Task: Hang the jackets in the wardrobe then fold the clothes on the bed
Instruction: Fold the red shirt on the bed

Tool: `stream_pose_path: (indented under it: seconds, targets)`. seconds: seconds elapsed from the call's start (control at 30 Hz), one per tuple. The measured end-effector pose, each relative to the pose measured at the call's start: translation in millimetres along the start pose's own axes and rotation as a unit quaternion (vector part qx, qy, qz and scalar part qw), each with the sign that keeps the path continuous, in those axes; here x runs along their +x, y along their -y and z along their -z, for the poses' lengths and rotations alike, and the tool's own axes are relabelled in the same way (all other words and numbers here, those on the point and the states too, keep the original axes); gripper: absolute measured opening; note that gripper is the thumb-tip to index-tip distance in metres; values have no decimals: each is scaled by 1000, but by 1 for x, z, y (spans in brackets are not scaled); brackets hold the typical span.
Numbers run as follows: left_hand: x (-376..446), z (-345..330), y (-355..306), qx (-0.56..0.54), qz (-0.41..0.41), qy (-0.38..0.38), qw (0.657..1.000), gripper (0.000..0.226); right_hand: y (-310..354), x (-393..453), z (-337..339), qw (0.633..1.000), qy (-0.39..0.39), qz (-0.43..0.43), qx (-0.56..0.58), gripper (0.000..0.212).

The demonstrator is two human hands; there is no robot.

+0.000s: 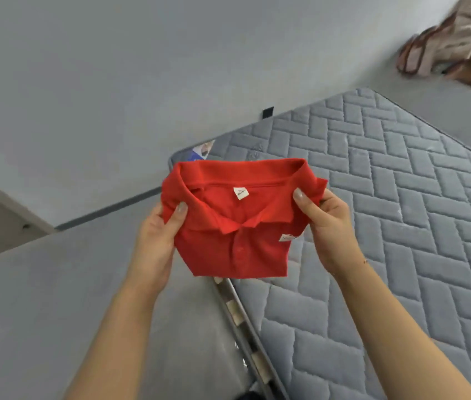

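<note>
left hand (pixel 156 238) and right hand (pixel 326 223) pinch a folded red cotton polo shirt (pixel 234 220) above the grey quilted mattress (pixel 401 197) edge, bare quilting toward 3 o'clock.

No text can be read: the print on the red polo shirt's (pixel 237 226) white neck tag (pixel 241 193) is too blurred.
</note>
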State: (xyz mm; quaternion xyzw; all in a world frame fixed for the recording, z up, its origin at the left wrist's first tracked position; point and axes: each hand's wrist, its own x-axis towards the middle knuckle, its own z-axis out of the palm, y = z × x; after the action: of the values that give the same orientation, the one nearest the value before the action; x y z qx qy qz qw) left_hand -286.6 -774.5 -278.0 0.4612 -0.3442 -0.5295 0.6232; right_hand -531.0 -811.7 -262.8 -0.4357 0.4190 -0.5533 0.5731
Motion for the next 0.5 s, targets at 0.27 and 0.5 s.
stream_pose_path:
  seconds: [0.27,0.5]
  targets:
    - [-181,117,-171,11,-145,-106,984,37,82,-98,-192,967,240,23,79,16]
    - [-382,185,-285,-5,-173,-242,955,91,142,-229,-351,854,498,-19,149,19]
